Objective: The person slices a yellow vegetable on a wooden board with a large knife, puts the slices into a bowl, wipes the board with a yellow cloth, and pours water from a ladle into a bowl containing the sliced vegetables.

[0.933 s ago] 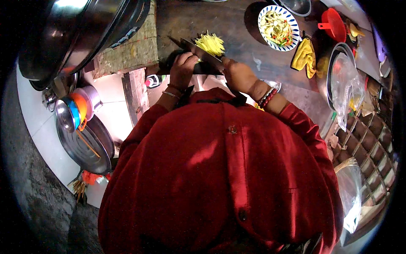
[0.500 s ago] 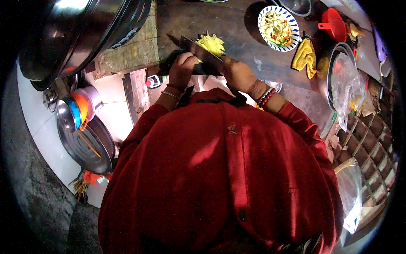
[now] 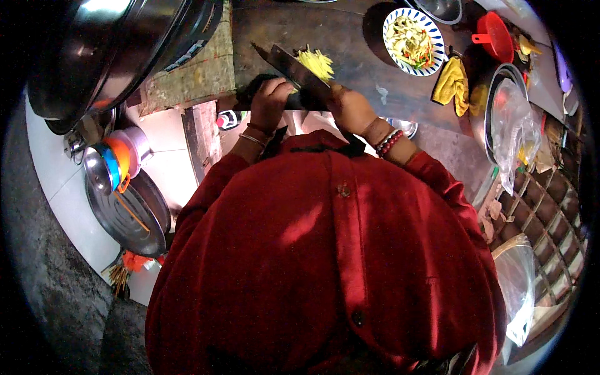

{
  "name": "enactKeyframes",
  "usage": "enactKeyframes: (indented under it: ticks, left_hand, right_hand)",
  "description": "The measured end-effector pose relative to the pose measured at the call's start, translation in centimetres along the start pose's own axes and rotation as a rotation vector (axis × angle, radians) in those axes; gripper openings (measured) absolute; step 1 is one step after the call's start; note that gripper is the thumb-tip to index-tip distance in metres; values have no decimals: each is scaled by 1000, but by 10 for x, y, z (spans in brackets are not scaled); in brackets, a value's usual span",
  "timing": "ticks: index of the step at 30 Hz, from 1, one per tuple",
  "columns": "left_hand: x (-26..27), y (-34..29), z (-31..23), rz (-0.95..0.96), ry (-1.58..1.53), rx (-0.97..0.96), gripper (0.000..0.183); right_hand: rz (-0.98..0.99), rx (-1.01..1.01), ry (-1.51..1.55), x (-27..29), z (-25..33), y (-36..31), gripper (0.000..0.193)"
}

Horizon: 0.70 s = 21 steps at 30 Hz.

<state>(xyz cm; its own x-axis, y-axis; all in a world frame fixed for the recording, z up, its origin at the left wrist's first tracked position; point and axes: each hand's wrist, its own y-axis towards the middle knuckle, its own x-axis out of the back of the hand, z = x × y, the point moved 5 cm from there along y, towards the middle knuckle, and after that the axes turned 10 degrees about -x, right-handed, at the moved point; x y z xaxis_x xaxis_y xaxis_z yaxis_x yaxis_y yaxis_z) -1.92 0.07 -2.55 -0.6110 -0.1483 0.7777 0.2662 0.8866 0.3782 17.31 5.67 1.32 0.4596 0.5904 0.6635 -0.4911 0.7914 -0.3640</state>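
My right hand [image 3: 352,111] grips the handle end of a wide dark cleaver [image 3: 299,72]. Its blade slants up to the left across the dark wooden work surface [image 3: 300,26]. Curled fingers of my left hand [image 3: 269,105] press against the near side of the blade. A bit of yellow vegetable [image 3: 294,90] shows at those fingertips, mostly hidden by the hand. Just beyond the blade lies a pile of thin yellow vegetable strips [image 3: 315,64].
Right of the strips stands a blue-and-white plate [image 3: 388,51] of sliced food, with a yellow cloth [image 3: 451,86] and red strainer [image 3: 495,36] beyond. Clear plastic bags [image 3: 514,122] hang at the right. A large dark pot [image 3: 119,56] looms left, above stacked bowls [image 3: 103,167].
The cleaver's blade has shifted slightly away and to the right, its tip a little higher. My left hand stays almost in place, and the strips remain beside the blade.
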Motion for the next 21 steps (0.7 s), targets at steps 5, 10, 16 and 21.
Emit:
enactKeyframes:
  ticks: [5,10,16,21]
  left_hand:
    - [-2,-6,3,27,24,38,22]
    - [-13,-12,13,47,45,-18,24]
    - [-12,-15,11,56,2,-10,24]
    - [-6,-18,13,20,42,-18,24]
  right_hand:
    - [117,11,-127,7,7,-2,26]
    - [142,-8,-115,-3,6,2,24]
    - [105,11,-64,-10,-1,1,26]
    - [50,-53,-52,-3,-6,3,22]
